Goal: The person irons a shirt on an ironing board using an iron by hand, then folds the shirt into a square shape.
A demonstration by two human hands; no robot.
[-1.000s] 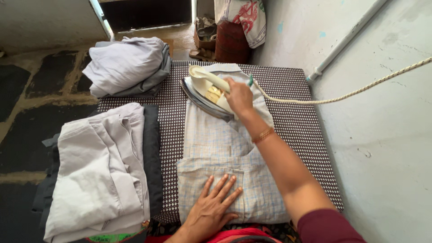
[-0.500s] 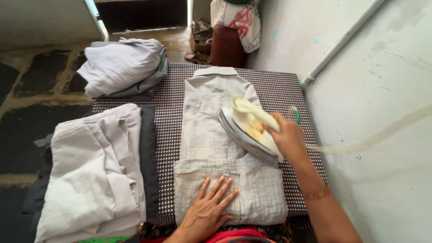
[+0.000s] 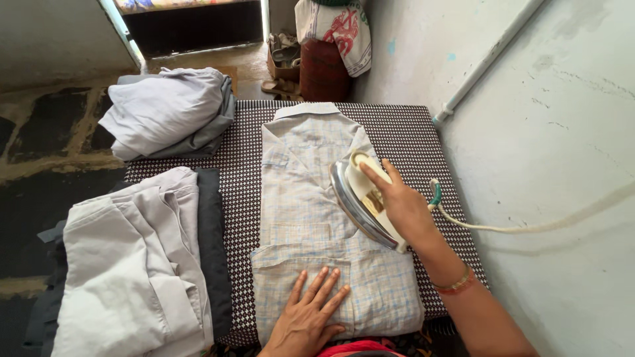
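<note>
Two hands are in view, both on one light checked shirt [image 3: 311, 218] laid flat along the patterned ironing pad [image 3: 410, 142]. Right hand [image 3: 403, 208]: fingers closed around the cream handle of the iron [image 3: 362, 198], thumb side uppermost. The iron sits tilted on its edge at the shirt's right side, with its metal soleplate facing left and its cord [image 3: 529, 228] running off toward the wall. A bangle [image 3: 456, 284] is on the right wrist. Left hand [image 3: 311, 317]: fully open, fingers spread, palm pressed flat on the folded lower part of the shirt near the pad's front edge; it holds nothing. The shirt's collar points away from the person. A stack of folded pale garments [image 3: 132, 264] lies left of the pad, and a crumpled grey bundle [image 3: 169, 109] rests at its far left corner.
</note>
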